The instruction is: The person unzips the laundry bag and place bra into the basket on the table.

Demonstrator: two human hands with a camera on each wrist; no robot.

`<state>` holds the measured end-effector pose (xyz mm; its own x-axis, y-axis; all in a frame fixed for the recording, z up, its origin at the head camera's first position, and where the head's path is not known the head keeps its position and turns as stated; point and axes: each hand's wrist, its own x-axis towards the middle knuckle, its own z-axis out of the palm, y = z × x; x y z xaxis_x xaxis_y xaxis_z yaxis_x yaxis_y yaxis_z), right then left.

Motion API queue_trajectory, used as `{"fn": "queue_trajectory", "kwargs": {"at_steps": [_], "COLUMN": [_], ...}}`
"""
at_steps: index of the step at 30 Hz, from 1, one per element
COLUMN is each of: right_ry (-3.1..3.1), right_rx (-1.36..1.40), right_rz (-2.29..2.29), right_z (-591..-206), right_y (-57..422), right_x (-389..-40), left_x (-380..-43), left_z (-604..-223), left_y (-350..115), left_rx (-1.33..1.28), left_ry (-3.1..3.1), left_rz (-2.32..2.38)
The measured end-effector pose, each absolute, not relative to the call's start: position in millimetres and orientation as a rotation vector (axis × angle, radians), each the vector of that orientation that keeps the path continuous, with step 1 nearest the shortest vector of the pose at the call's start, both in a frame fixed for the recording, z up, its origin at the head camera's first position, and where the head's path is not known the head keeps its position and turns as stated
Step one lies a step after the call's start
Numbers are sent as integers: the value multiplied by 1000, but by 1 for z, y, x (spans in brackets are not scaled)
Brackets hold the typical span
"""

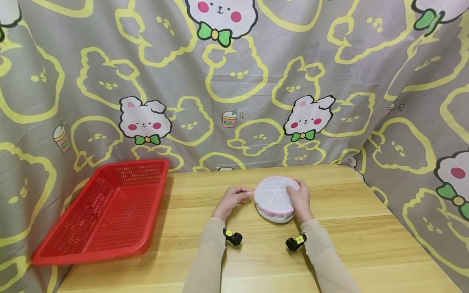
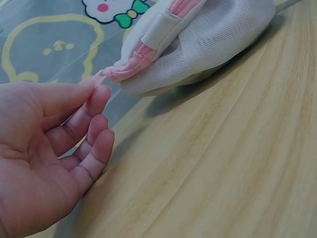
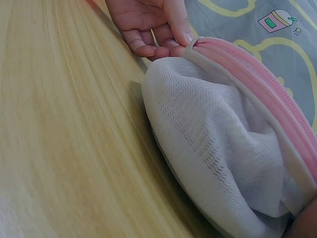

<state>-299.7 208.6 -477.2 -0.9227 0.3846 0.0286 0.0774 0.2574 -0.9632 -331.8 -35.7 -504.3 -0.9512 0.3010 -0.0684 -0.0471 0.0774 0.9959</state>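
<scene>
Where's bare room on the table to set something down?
Bare table: right of the right arm, toward the curtain; between the basket and left arm; and a strip between the bag and curtain. Crowded: at the bag, where the left grip pinches its pink tab and the right grip holds its side.

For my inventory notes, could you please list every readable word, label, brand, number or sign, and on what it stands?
No words, brands, numbers or signs are readable.
Yellow labels on the black wrist cameras: too small to read.
Mesh bag: no lettering visible.
</scene>
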Motion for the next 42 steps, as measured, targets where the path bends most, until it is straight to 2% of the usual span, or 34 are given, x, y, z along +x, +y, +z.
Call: {"fn": "queue_trajectory", "kwargs": {"at_steps": [42], "right_ry": [-2282], "right_rx": [-457], "right_rz": [1764], "right_z": [-478], "right_y": [213], "right_x": [-300], "left_x": [-327], "left_z": [-501], "left_y": [-48], "left_rx": [382], "left_ry": [2082], "left_rz": [1831]}}
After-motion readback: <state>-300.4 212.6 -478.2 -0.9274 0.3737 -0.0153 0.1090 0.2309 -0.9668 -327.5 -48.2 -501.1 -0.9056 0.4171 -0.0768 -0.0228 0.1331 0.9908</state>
